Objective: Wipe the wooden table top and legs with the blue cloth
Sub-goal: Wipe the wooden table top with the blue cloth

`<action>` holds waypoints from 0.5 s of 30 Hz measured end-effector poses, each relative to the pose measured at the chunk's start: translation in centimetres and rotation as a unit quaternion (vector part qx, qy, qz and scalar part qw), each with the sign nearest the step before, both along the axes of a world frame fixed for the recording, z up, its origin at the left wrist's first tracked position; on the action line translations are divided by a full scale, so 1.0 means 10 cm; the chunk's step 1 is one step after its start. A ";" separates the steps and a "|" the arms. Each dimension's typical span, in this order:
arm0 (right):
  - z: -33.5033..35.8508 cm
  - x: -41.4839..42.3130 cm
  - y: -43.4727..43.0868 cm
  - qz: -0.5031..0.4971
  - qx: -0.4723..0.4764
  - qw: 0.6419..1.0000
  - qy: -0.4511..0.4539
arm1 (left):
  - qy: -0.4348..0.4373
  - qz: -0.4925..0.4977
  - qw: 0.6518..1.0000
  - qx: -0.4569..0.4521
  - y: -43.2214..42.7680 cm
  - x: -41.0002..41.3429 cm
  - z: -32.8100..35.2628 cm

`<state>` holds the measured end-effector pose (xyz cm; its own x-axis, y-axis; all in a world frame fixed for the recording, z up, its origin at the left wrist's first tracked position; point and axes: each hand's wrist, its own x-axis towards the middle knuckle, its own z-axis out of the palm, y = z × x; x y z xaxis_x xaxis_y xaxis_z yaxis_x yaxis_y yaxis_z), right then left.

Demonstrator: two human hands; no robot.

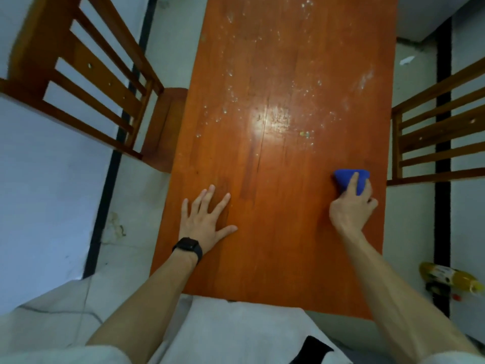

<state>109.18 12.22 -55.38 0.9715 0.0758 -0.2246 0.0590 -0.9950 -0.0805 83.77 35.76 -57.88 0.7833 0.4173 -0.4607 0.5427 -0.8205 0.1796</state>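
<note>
Blue cloth (347,178), bunched, gripped by right hand (351,206) on speckled wooden table (275,232); left hand (203,222) lies flat, fingers spread.

The table top (283,158) under my palms is reddish-brown wood, varnished and glossy, throwing back a bright glare near its middle; pale dusty specks dull the far half. The cloth (350,179) I press with my right hand (351,206) is blue, soft and matt. My watch (187,248) looks like matt black plastic. The 2 chairs (86,82) are the same lacquered wood.
</note>
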 end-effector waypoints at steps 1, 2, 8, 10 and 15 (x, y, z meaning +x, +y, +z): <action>-0.02 -0.13 0.10 0.036 0.030 0.999 -0.023 | 0.001 -0.001 1.000 0.001 -0.01 0.00 0.00; -0.04 -0.29 0.24 0.091 0.058 0.993 -0.040 | 0.002 -0.002 1.000 -0.001 -0.03 -0.01 0.00; -0.19 -0.88 1.05 0.414 0.058 0.908 0.035 | 0.021 0.014 0.999 -0.020 -0.09 0.01 0.02; -0.21 -0.62 0.96 0.392 0.032 0.919 0.019 | 0.033 0.013 0.999 -0.020 -0.08 0.04 0.06; -0.07 0.22 0.24 0.123 -0.031 0.992 0.001 | 0.049 0.002 0.998 -0.025 -0.09 0.03 0.10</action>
